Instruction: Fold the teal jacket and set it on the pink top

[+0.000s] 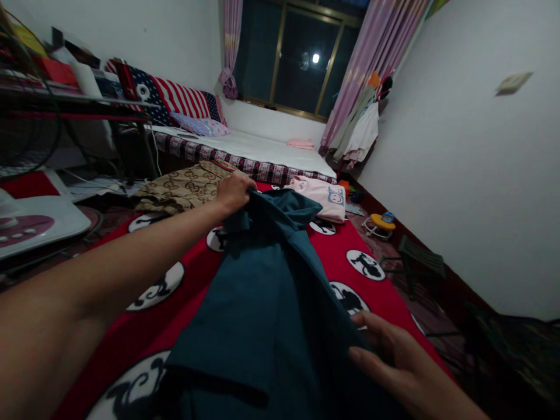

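A dark teal garment [258,280], partly bunched at its far end, stretches toward me over a red cloth [210,280] with white circles and black figures. At its far end my left hand [236,189] is closed on the fabric, arm extended. By the garment's near right edge is my right hand [394,361], thumb and fingers apart; whether the fingertips touch the fabric is hard to tell. Beyond lie a folded pink shirt [326,198] with a blue printed patch and, on the left, a brown patterned garment [184,189].
A low bed [262,146] stands under the window, with pillows at its left. A cluttered desk [79,99] is on the left. Along the right wall are a yellow-topped stool [380,222] and a dark folding stool [420,256]. Clothes [361,131] hang by the curtain.
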`<action>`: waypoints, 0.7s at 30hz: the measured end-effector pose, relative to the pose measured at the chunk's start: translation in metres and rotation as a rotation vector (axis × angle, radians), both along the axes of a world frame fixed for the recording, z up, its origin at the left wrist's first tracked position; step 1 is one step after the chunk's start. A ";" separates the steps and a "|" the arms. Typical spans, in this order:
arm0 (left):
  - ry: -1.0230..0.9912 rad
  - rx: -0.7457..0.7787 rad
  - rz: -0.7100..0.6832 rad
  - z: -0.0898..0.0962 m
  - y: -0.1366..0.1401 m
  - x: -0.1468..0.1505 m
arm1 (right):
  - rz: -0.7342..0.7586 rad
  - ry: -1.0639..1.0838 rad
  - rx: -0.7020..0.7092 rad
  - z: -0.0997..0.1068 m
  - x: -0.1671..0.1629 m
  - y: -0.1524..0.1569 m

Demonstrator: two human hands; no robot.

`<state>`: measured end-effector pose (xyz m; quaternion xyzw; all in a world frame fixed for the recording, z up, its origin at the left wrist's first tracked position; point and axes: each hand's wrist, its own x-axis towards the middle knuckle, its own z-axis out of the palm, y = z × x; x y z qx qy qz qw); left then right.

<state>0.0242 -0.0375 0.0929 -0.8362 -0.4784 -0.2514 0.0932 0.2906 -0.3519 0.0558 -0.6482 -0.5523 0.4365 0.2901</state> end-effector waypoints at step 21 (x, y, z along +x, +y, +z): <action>-0.041 -0.365 -0.443 -0.121 -0.082 0.091 | 0.320 0.096 0.035 -0.049 -0.025 0.128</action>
